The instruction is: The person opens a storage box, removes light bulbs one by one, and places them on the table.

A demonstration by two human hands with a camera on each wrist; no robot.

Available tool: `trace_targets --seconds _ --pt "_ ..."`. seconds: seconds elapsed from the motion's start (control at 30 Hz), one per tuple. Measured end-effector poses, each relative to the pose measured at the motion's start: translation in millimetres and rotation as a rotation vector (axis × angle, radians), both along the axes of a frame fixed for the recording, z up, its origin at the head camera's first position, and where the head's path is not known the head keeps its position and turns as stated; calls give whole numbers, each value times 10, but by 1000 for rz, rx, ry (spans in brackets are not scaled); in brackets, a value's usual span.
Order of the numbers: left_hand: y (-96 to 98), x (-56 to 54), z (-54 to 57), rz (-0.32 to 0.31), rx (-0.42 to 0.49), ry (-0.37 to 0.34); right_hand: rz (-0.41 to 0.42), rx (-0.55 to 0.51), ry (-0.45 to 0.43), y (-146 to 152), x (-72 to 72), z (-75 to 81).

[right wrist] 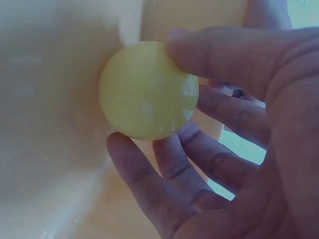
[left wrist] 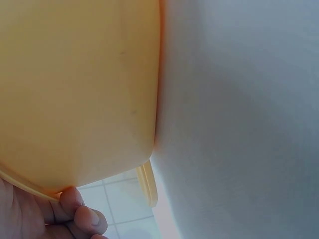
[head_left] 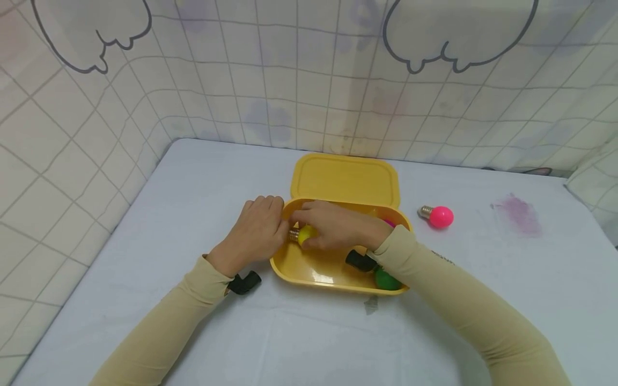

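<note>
A yellow plastic box (head_left: 309,273) stands with its top uncovered on the white-covered table. My left hand (head_left: 258,228) is at its left end, fingers curled over the rim; the left wrist view shows the fingertips (left wrist: 87,216) at the rim beside the outer wall. Inside, toward the left end, my right hand (head_left: 338,225) holds a yellow light bulb (right wrist: 144,92) by its round globe, thumb on one side and fingers on the other. The bulb's metal screw base points left in the head view. A green bulb (head_left: 387,280) lies in the front right corner, partly covered by the right sleeve.
Behind the box lies its yellow lid (head_left: 345,179). A pink bulb (head_left: 441,217) with a metal base rests on the table to the right. Part of a magenta thing (head_left: 389,222) shows inside the box behind the right wrist. A grid-patterned curtain (head_left: 318,80) borders the table's back.
</note>
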State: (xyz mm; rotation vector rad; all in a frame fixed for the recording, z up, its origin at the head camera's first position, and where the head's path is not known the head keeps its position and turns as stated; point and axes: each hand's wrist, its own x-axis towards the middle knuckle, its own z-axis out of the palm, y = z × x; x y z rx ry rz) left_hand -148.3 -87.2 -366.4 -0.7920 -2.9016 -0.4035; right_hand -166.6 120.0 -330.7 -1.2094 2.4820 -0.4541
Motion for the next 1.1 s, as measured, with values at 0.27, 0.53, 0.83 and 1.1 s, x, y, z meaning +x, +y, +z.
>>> trace_targets --seconds 0.27,0.53,0.83,1.1 --pt "3 -1 4 0 -12 -12 -16 64 -41 20 35 22" --pt "11 -4 6 4 -9 -21 -26 63 -67 73 69 68" --pt "15 1 6 18 -11 -46 -38 34 -135 145 68 51" --pt "15 -7 -7 20 -8 -48 -78 31 -199 198 73 2"
